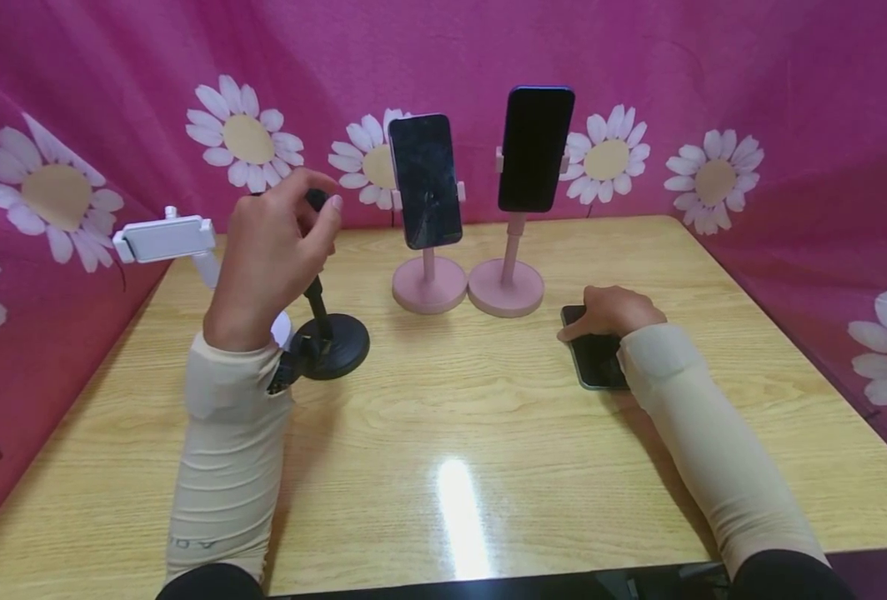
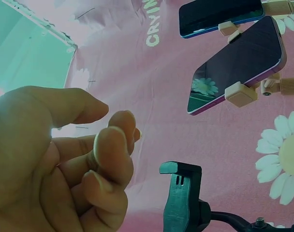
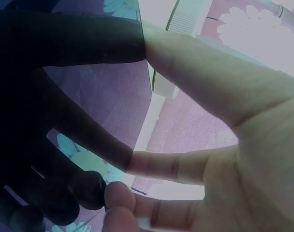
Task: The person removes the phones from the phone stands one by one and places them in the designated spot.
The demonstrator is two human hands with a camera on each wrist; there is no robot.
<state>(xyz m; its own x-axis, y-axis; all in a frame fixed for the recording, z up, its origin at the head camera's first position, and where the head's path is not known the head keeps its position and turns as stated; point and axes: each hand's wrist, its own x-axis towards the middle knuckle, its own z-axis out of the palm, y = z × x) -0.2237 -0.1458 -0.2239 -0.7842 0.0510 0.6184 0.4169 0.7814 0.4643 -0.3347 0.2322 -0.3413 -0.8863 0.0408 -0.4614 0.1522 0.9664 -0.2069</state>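
Observation:
My left hand [image 1: 267,250] is raised in front of a black phone stand [image 1: 344,350], its fingers loosely bent. In the left wrist view nothing lies between thumb and fingers, and the stand's black clamp [image 2: 183,205] shows beyond the fingertips. Over at the right, my right hand [image 1: 614,311] holds a dark smartphone [image 1: 597,364] that lies screen up on the table, thumb toward its left edge. The right wrist view shows the thumb and index fingertip against the phone's glossy screen [image 3: 108,87], which mirrors the hand. Part of this phone is hidden under the hand and sleeve.
Two pink stands stand side by side at the back, their bases [image 1: 428,290] touching. One carries a cracked-looking phone [image 1: 426,179], the taller one another phone [image 1: 537,150]. A white stand [image 1: 166,239] is behind my left forearm. Pink flowered cloth [image 1: 443,50] surrounds the wooden table [image 1: 383,467].

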